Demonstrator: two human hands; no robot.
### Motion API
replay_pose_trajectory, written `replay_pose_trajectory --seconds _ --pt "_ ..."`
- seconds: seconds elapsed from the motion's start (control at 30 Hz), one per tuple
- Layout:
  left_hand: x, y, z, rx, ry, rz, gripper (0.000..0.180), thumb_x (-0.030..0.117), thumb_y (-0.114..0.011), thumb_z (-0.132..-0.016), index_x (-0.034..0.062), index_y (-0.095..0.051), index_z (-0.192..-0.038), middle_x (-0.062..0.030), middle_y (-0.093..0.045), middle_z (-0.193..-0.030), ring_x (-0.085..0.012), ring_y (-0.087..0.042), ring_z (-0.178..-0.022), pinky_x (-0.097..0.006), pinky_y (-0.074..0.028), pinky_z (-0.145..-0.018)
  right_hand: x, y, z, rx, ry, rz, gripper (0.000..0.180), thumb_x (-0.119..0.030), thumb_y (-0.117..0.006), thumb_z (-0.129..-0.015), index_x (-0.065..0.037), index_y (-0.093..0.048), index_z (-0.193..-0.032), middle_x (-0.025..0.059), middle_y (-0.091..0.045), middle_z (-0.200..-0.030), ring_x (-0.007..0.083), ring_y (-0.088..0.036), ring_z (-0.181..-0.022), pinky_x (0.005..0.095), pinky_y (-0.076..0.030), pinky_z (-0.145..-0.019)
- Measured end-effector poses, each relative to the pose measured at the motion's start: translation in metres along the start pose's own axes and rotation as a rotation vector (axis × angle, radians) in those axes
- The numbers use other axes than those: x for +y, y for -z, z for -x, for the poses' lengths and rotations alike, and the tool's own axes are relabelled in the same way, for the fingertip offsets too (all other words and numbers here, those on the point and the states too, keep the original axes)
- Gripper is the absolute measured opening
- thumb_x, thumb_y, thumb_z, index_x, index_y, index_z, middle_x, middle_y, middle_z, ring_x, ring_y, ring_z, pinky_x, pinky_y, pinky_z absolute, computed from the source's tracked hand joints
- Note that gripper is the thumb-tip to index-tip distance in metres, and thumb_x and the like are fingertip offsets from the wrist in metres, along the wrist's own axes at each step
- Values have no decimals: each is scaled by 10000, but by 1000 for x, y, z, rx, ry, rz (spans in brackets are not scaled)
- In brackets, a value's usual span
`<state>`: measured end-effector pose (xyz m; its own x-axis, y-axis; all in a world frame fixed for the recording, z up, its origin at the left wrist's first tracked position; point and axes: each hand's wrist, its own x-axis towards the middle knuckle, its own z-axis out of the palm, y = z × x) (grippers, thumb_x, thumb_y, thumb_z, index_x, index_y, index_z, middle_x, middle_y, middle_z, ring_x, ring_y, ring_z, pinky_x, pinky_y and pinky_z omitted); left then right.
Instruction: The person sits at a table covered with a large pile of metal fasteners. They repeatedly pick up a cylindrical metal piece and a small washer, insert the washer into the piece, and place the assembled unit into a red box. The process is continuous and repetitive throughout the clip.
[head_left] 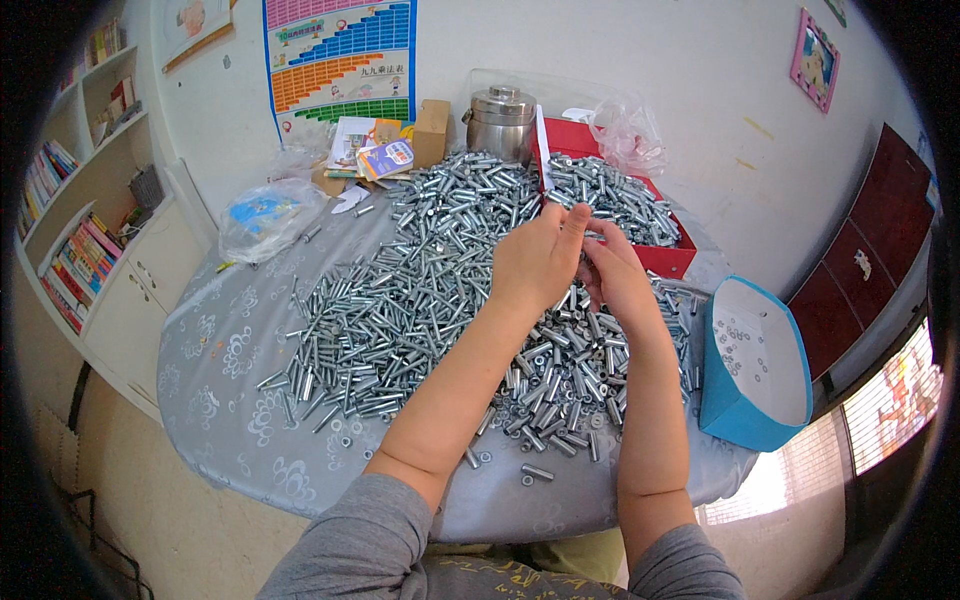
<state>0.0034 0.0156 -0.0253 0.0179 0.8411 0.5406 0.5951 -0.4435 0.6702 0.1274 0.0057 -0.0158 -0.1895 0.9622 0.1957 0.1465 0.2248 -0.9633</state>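
My left hand [541,256] and my right hand [619,270] meet over the pile, just in front of the red box [668,262]. The left one is closed with its thumb pressed along the fingers. Curled fingers of the right touch it from the side. Whatever lies between them is hidden by the hands. Below spreads a large heap of silvery metal bolts [385,310], many of them with sleeves. Nuts and washers [545,352] are mixed in under my forearms. More metal bolts [610,200] fill the red box.
A blue fabric bin [752,425] with small rings inside stands at the table's right edge. Along the back are a steel pot [502,125], a cardboard box [431,132], booklets [386,158] and plastic bags [268,218]. A patterned grey cloth [225,400] covers the table.
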Motion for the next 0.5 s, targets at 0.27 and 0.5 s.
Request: replay_pose_trajectory --seconds 0.27,0.5 --pt "-6 -3 -2 2 -6 1 706 584 -118 -909 37 -564 -889 -198 -605 -744 -395 -581 -744 -460 -432 -631 12 -3 -8 70 33 -118 303 -188 -423 -887 -21 -484 -1131 10 -476 -644 64 -418 -459 206 -329 -367" --pt "-5 -4 -3 -30 26 -25 698 576 -121 -913 45 -574 -901 -190 -619 -779 -384 -589 -770 -456 -437 -653 11 -8 -9 183 33 -151 294 -143 -415 -870 -8 -496 -1118 26 -504 -676 63 -412 -456 212 -326 -368"
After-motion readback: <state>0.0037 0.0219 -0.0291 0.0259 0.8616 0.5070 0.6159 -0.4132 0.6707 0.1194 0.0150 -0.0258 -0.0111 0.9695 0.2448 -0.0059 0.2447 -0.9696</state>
